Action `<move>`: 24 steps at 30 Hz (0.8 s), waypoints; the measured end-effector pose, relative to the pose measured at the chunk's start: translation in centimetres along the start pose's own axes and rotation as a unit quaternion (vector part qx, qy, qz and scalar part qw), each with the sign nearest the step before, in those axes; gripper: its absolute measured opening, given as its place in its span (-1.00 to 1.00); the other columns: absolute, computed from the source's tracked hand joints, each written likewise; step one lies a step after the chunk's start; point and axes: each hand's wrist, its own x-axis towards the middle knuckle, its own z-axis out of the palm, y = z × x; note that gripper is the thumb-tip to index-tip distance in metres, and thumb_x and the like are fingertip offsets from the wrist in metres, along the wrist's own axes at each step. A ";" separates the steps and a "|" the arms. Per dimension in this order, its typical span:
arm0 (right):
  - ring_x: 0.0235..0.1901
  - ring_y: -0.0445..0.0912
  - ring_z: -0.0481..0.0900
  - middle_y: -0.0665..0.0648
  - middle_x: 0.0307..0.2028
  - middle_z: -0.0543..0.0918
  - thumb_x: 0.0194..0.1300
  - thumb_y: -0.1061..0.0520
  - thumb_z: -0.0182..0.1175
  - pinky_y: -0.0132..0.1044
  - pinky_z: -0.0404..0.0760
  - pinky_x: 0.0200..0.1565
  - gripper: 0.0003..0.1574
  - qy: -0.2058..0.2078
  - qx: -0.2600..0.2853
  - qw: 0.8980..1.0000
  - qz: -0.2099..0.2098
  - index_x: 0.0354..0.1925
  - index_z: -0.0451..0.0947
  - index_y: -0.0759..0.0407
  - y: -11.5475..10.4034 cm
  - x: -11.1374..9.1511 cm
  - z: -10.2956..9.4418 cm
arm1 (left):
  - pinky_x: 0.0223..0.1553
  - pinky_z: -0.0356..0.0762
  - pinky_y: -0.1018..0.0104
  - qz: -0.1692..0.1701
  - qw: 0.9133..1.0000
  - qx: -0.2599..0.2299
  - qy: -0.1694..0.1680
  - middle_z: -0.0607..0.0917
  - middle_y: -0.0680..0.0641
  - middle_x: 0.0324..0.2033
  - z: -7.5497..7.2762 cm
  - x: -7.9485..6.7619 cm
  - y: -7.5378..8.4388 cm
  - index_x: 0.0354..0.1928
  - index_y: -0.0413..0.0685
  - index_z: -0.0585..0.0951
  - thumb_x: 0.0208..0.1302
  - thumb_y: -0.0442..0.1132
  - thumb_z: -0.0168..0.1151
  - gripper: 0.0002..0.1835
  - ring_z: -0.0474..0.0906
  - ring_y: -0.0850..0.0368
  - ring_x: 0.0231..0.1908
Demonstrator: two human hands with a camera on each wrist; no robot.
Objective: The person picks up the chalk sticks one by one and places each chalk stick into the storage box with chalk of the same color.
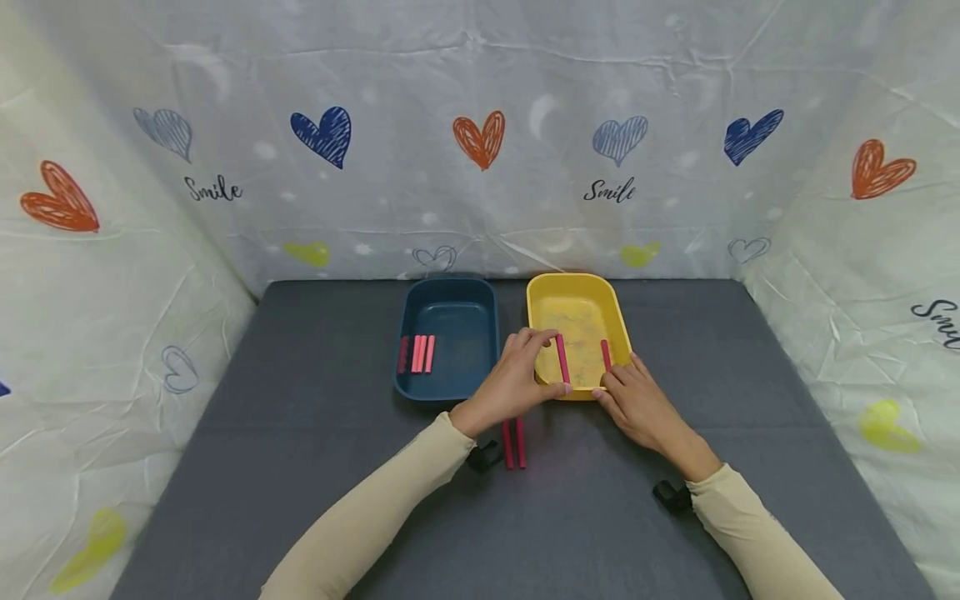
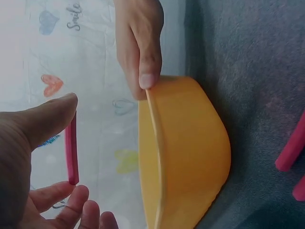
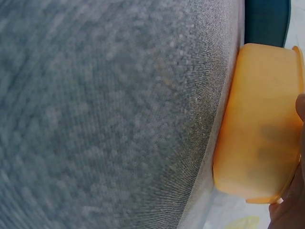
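Note:
My left hand [image 1: 517,371] pinches a dark pink stick [image 1: 562,358] by its two ends, thumb at one end and a fingertip at the other. In the head view the stick overlaps the yellow tray [image 1: 542,287]; the left wrist view shows it raised to the side of the tray's rim. The right hand [image 1: 637,404] grips the near right corner of this tray, its thumb [image 2: 148,78] outside the wall and fingers over the rim. Just beyond those fingers, a second dark pink stick [image 1: 606,354] shows inside the tray.
Left of the yellow tray stands a dark blue tray [image 1: 465,387] holding three light pink sticks [image 1: 423,354] and darker ones [image 1: 403,355] along its left wall. Two dark pink sticks [image 1: 521,446] lie on the grey table [image 1: 322,467] below the left wrist. A printed curtain [image 1: 405,192] hangs behind.

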 end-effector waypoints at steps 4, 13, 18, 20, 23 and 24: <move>-0.12 0.05 0.51 0.10 -0.32 0.50 0.44 -0.01 0.10 0.25 0.13 0.39 -0.76 -0.001 0.001 1.000 0.000 -0.31 0.43 0.11 0.0 0.0 0.0 | 0.02 0.54 0.20 -0.014 1.000 -0.014 0.003 0.45 -0.06 0.16 0.3 1.1 -0.1 0.40 0.04 0.32 0.10 0.05 0.47 -0.15 0.30 0.05 0.11; -0.09 0.07 0.51 0.12 -0.30 0.51 0.44 -0.01 0.10 0.24 0.11 0.41 -0.76 -0.003 0.003 1.000 0.001 -0.29 0.44 0.13 0.0 0.0 -0.1 | 0.11 0.53 0.15 -0.015 1.000 -0.008 -0.001 0.45 -0.07 0.18 1.3 3.3 0.2 0.41 0.04 0.30 0.10 0.05 0.47 -0.14 0.31 0.01 0.18; -0.08 0.09 0.51 0.13 -0.30 0.51 0.44 -0.01 0.10 0.24 0.12 0.41 -0.75 -0.007 -0.004 1.000 0.002 -0.30 0.43 0.13 -0.1 0.0 -0.1 | 0.13 0.53 0.18 -0.018 1.000 0.010 -0.003 0.43 -0.07 0.19 1.8 4.5 0.2 0.42 0.00 0.30 0.11 0.05 0.47 -0.13 0.32 0.03 0.17; -0.08 0.09 0.51 0.13 -0.31 0.50 0.45 -0.01 0.10 0.24 0.12 0.41 -0.75 -0.008 -0.005 1.000 0.003 -0.31 0.43 0.13 0.0 0.0 -0.1 | 0.14 0.53 0.18 -0.018 1.000 0.014 -0.004 0.43 -0.07 0.19 1.9 4.9 0.2 0.42 -0.01 0.29 0.11 0.06 0.46 -0.12 0.33 0.04 0.16; -0.08 0.09 0.51 0.13 -0.30 0.50 0.45 -0.01 0.09 0.23 0.12 0.41 -0.75 -0.009 -0.003 1.000 0.004 -0.30 0.42 0.13 0.0 0.1 -0.1 | 0.15 0.53 0.19 -0.019 1.000 0.020 -0.008 0.43 -0.07 0.19 2.1 5.5 0.2 0.43 -0.01 0.29 0.12 0.06 0.45 -0.12 0.33 0.05 0.16; -0.07 0.09 0.51 0.14 -0.30 0.50 0.45 0.00 0.09 0.23 0.12 0.41 -0.75 -0.009 -0.002 1.000 0.004 -0.30 0.43 0.13 0.0 0.1 -0.1 | 0.15 0.52 0.20 -0.019 1.000 0.021 -0.010 0.43 -0.07 0.19 2.2 5.7 0.2 0.43 -0.01 0.29 0.12 0.06 0.45 -0.12 0.33 0.05 0.16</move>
